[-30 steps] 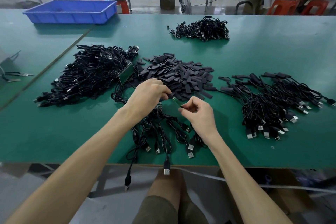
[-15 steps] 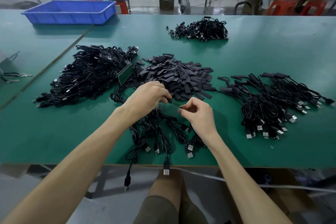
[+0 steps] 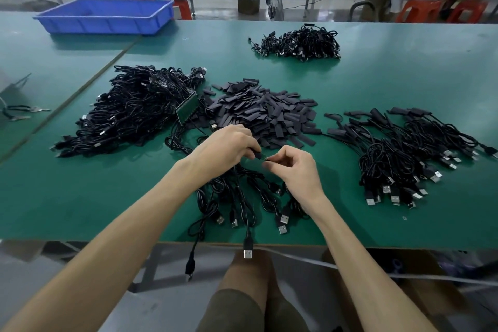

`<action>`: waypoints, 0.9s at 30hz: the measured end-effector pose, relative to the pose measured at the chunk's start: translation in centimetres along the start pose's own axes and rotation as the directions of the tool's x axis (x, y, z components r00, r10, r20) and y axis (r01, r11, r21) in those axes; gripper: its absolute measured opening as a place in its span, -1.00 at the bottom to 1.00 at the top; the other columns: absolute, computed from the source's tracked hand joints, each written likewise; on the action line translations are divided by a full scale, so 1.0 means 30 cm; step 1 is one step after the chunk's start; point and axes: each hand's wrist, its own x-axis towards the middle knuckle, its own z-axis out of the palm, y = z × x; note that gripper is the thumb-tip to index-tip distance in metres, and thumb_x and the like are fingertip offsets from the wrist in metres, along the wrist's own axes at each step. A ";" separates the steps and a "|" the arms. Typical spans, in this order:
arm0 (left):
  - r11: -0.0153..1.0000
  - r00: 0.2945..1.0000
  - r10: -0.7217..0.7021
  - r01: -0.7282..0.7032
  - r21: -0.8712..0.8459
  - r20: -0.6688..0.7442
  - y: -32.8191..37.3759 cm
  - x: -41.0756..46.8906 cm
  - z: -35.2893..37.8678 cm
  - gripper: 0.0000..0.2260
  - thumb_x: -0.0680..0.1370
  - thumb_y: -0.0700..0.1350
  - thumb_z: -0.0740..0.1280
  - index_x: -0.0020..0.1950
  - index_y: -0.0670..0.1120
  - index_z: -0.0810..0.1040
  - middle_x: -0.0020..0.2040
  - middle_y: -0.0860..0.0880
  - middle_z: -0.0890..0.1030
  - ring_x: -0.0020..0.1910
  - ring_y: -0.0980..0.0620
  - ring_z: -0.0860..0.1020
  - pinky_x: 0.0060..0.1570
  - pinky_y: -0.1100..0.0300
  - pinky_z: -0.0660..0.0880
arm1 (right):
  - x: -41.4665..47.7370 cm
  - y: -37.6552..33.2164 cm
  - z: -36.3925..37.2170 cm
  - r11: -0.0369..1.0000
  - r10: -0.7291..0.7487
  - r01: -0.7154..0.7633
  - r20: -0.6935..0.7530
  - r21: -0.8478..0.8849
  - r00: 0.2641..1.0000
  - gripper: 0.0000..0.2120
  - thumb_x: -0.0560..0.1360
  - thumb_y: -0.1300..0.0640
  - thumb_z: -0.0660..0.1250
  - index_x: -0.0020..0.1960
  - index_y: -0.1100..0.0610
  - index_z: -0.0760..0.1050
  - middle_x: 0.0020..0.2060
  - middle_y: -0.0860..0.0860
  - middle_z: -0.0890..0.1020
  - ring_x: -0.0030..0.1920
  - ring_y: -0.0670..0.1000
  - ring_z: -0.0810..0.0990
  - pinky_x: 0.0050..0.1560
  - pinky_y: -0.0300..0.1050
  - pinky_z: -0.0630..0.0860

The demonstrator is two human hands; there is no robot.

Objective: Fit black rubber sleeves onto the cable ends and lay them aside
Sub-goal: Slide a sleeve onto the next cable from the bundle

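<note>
My left hand [image 3: 225, 149] pinches a black rubber sleeve [image 3: 258, 155] at its fingertips. My right hand [image 3: 295, 167] pinches the small cable end [image 3: 266, 159] just right of it, and the two meet above the green table. A heap of loose black sleeves [image 3: 265, 113] lies just beyond my hands. Under my hands a small bunch of black USB cables [image 3: 242, 197] fans out toward the table's near edge. Sleeved cables lie in a pile [image 3: 404, 153] on the right.
A large heap of black cables [image 3: 129, 113] lies left, with a green circuit strip [image 3: 187, 108] at its edge. A smaller cable heap [image 3: 297, 43] sits farther back. A blue bin [image 3: 107, 16] stands far left. One plug [image 3: 247, 249] hangs over the near edge.
My hands have drawn closer together, and the sleeve in the left now reaches the cable end in the right. The heaps have not moved.
</note>
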 end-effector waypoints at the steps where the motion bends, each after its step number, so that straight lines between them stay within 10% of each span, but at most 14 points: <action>1: 1.000 1.000 0.008 -0.008 0.013 0.003 0.001 0.000 0.001 -0.83 0.60 -0.23 0.40 0.15 -0.16 0.72 0.00 -0.09 0.67 0.06 -0.07 0.56 0.15 -0.01 0.48 | -0.001 0.002 0.000 1.000 0.003 -0.003 0.001 0.009 1.000 -0.85 0.43 0.19 0.60 -0.21 0.12 0.63 -0.36 -0.01 0.64 -0.32 -0.10 0.52 -0.20 -0.13 0.51; 13: 0.999 0.998 -0.026 0.029 -0.045 0.065 -0.003 -0.008 -0.005 -0.82 0.61 -0.23 0.38 0.17 -0.12 0.71 -0.04 -0.04 0.71 0.01 -0.01 0.59 0.14 0.05 0.50 | 0.000 0.015 -0.003 0.996 0.013 -0.018 0.055 0.090 0.998 -0.87 0.43 0.23 0.59 -0.21 0.09 0.67 -0.35 0.00 0.67 -0.29 -0.05 0.57 -0.13 -0.02 0.55; 20: 0.956 0.951 -0.213 0.251 -0.154 0.225 -0.051 0.026 -0.007 -0.81 0.54 -0.22 0.48 0.11 0.00 0.75 -0.26 0.31 0.62 -0.14 0.23 0.63 0.11 0.13 0.58 | 0.004 0.017 -0.002 0.997 0.010 -0.015 0.068 0.071 0.998 -0.89 0.44 0.21 0.59 -0.20 0.10 0.67 -0.27 0.16 0.69 -0.27 -0.01 0.59 -0.09 0.09 0.57; 27: 0.955 0.921 -0.207 0.263 -0.136 0.329 -0.044 0.048 -0.014 -0.79 0.54 -0.20 0.49 0.16 -0.04 0.73 -0.07 0.10 0.69 -0.02 0.06 0.62 0.15 0.16 0.53 | 0.005 0.022 -0.003 0.996 0.011 -0.017 0.077 0.084 0.997 -0.90 0.43 0.21 0.59 -0.18 0.12 0.68 -0.27 0.13 0.71 -0.26 -0.02 0.60 -0.11 0.03 0.57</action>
